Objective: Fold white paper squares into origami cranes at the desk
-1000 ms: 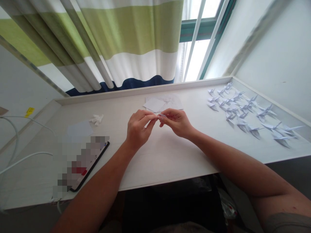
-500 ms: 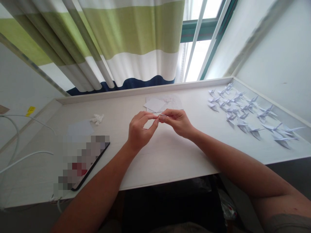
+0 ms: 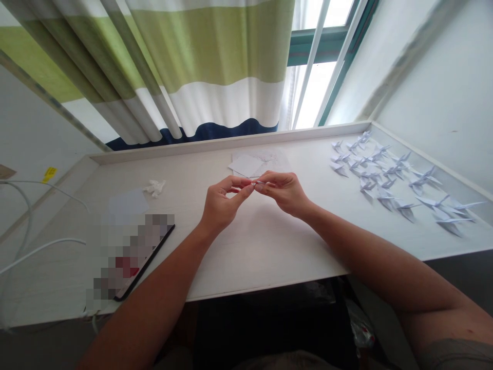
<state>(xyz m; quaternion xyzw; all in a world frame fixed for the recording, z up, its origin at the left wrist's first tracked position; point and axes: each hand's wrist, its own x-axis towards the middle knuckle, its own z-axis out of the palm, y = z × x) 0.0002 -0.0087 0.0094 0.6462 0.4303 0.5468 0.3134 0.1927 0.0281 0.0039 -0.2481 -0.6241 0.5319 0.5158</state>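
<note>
My left hand [image 3: 225, 202] and my right hand [image 3: 283, 192] meet above the middle of the white table, fingertips almost touching. Pinched between both sets of fingers is a small folded piece of white paper [image 3: 258, 183], mostly hidden by them. Just beyond the hands lie a blank white paper sheet [image 3: 245, 164] and a printed sheet [image 3: 275, 156] partly beneath it. Several folded white paper cranes [image 3: 385, 172] stand grouped on the right part of the table.
At the left lie a flat dark-edged device [image 3: 144, 262] with a blurred-out face, a pale paper sheet [image 3: 127, 205] and a crumpled white tissue [image 3: 155, 188]. White cables [image 3: 46, 252] run over the left edge. A raised rim [image 3: 192, 142] borders the table's back, below a curtain [image 3: 215, 46].
The left fingers have closed in, with the thumb nearer the index finger at the folded paper. Both hands stay in nearly the same place; the view has shifted very slightly.
</note>
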